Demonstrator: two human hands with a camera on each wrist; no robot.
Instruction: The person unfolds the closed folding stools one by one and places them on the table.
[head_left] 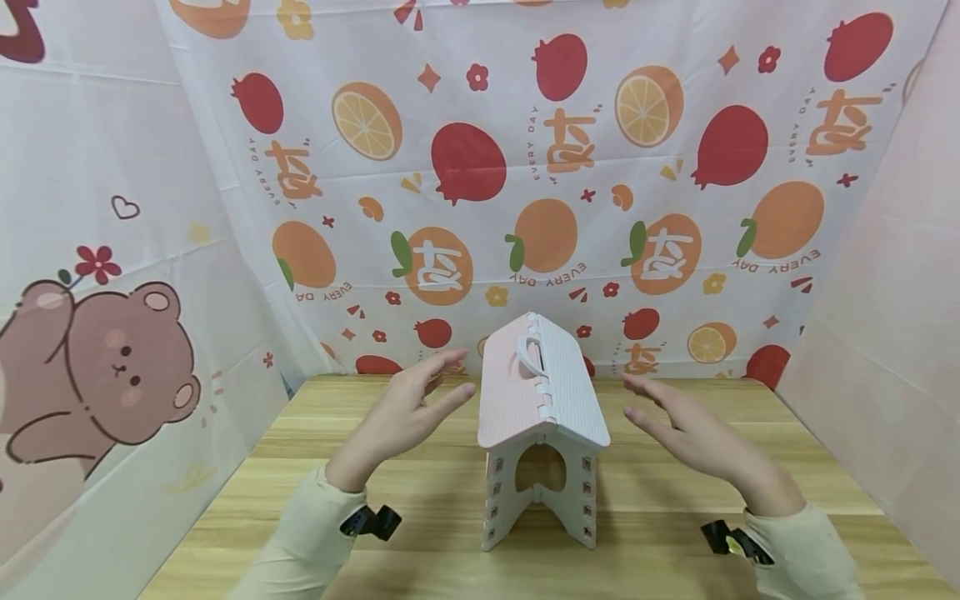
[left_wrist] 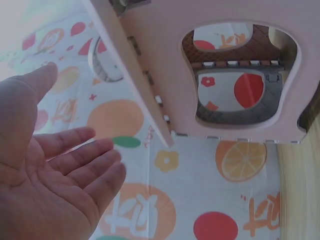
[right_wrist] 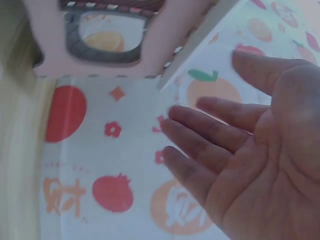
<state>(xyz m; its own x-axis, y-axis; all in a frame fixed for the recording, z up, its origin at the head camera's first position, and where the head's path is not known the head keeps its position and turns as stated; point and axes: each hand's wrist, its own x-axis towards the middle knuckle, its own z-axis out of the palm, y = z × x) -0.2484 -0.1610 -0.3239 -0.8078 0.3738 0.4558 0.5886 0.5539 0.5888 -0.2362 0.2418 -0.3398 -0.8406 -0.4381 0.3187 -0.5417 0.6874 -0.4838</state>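
Note:
A small plastic toy house (head_left: 540,475) stands upright on the wooden table. Its pitched roof is pink on the left slope (head_left: 504,400) and white on the right slope (head_left: 573,392), with a white loop handle (head_left: 529,357) at the ridge. My left hand (head_left: 401,412) hovers left of the roof, fingers extended and apart from it. On the other side my right hand (head_left: 686,429) is held the same way, palm toward the house. Both wrist views show bare palms; the house wall (left_wrist: 165,65) has a curved cut-out opening.
The wood-grain table (head_left: 420,517) runs back to a fruit-print curtain (head_left: 480,242). A bear-print sheet (head_left: 127,367) hangs at the left, and a pale sheet (head_left: 877,333) closes off the right side.

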